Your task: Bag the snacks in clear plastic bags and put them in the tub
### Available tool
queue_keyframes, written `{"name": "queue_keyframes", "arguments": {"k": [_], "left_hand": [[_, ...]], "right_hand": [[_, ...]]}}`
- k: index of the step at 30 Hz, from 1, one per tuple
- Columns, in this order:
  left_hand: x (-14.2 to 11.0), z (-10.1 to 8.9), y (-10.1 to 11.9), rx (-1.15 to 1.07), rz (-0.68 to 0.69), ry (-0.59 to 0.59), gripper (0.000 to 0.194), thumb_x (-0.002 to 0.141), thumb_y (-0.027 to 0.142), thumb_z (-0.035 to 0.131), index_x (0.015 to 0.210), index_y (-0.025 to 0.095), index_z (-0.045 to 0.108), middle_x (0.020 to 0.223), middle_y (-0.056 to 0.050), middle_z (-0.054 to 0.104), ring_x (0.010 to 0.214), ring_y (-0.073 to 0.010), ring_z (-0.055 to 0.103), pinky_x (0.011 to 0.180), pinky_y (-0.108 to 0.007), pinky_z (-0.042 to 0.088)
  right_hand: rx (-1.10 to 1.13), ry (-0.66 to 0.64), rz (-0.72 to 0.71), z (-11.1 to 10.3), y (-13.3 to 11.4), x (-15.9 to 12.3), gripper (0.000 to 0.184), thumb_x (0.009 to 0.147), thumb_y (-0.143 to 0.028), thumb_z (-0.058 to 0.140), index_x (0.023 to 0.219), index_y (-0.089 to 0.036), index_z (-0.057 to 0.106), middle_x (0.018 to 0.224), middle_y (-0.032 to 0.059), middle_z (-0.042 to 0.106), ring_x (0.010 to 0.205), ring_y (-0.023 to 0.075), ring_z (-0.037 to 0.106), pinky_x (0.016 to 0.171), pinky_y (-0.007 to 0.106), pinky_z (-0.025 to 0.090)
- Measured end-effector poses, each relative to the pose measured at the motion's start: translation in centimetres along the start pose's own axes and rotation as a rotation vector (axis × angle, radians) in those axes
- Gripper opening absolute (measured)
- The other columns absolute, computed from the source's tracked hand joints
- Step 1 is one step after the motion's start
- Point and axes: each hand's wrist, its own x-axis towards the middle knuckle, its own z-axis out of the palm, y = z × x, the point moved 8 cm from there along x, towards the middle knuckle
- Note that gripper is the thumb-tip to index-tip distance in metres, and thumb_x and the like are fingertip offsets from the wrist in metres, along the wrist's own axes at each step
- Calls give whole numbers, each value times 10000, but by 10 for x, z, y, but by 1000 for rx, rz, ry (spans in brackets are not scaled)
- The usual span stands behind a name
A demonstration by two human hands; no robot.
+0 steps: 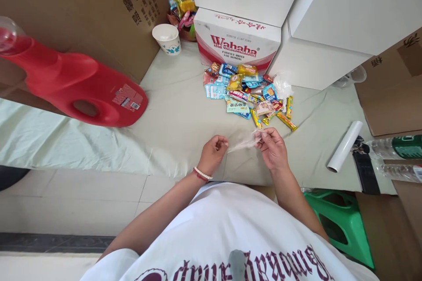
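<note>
Stretched between my hands is a thin clear plastic bag (243,140), held over the front of the table. My left hand (213,151), with a bracelet on the wrist, pinches its left end with curled fingers. Thumb and fingers of my right hand (272,147) grip the bag's bunched right end. Just beyond my hands lies a loose pile of small wrapped snacks (245,92) in blue, yellow, red and green wrappers. A crumpled clear plastic bag (282,84) rests at the pile's right side.
Behind the pile stands a Wahaha water carton (237,44), beside white boxes (326,52). A paper cup (167,39) is at the back left, near a large red jug (89,83). To the right are a white roll (344,147), plastic bottles (395,147) and a green stool (343,219).
</note>
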Motion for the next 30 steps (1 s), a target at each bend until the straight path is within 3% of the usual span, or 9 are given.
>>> {"name": "queue_keyframes", "arguments": {"k": [3, 7, 10, 13, 18, 21, 24, 27, 30], "left_hand": [[-8, -9, 30, 189, 252, 138, 376, 923, 527, 539, 1046, 204, 686, 1024, -94, 626, 1010, -236, 584, 862, -391, 498], [-14, 6, 63, 309, 471, 76, 461, 853, 627, 642, 1062, 220, 695, 1160, -119, 629, 1296, -318, 478, 1102, -503, 391], [-6, 8, 61, 187, 378, 30, 319, 924, 518, 609, 839, 217, 674, 976, -77, 671, 1086, -256, 599, 988, -426, 457], [1, 6, 53, -71, 229, -29, 322, 947, 495, 586, 817, 205, 642, 845, -41, 669, 830, -182, 612, 812, -332, 485], [3, 7, 49, -228, 34, -129, 438, 868, 565, 664, 672, 205, 508, 549, 41, 484, 527, -107, 432, 543, -242, 369], [5, 6, 49, -250, -26, -158, 500, 839, 573, 688, 609, 212, 429, 505, 66, 360, 470, -86, 336, 485, -233, 320], [10, 0, 44, -401, -76, -52, 536, 821, 589, 700, 608, 220, 375, 520, 78, 307, 460, -76, 301, 476, -233, 348], [11, 0, 35, -495, -105, 38, 552, 805, 611, 719, 623, 217, 379, 550, 80, 317, 465, -65, 267, 465, -228, 343], [9, 8, 31, -520, -101, 45, 563, 808, 641, 714, 631, 212, 395, 550, 79, 331, 465, -62, 275, 479, -236, 362]], "right_hand": [[-128, 15, -56, 3, -5, -2, 281, 783, -448, 822, 829, -237, 642, 833, 0, 696, 698, 127, 594, 609, 237, 537], [-291, -112, -101, 21, -11, -7, 236, 845, -448, 770, 860, -235, 669, 886, 16, 710, 750, 138, 629, 698, 271, 566], [-299, -103, -122, 23, -20, -10, 233, 838, -439, 780, 861, -233, 673, 972, 21, 709, 840, 148, 655, 773, 289, 589], [-154, -57, -3, 16, -23, -6, 279, 770, -424, 831, 823, -224, 644, 958, 5, 698, 768, 129, 647, 687, 263, 597], [-131, -221, 308, 13, -20, 10, 310, 702, -381, 843, 785, -206, 602, 676, -31, 586, 480, 78, 444, 383, 189, 347], [-272, -42, 42, -9, -50, 31, 311, 703, -381, 843, 852, -219, 623, 759, -19, 605, 600, 106, 528, 516, 216, 457], [-402, 157, -247, -20, -73, 23, 309, 796, -464, 788, 926, -236, 625, 890, 16, 633, 803, 159, 599, 729, 289, 545], [-443, 181, -295, -8, -59, -4, 348, 897, -561, 658, 1052, -253, 609, 1041, 61, 638, 945, 203, 607, 800, 345, 555], [-588, 148, -241, 11, -21, -23, 562, 802, -565, 750, 1245, -264, 580, 1265, 108, 592, 1145, 256, 572, 901, 391, 537]]}}
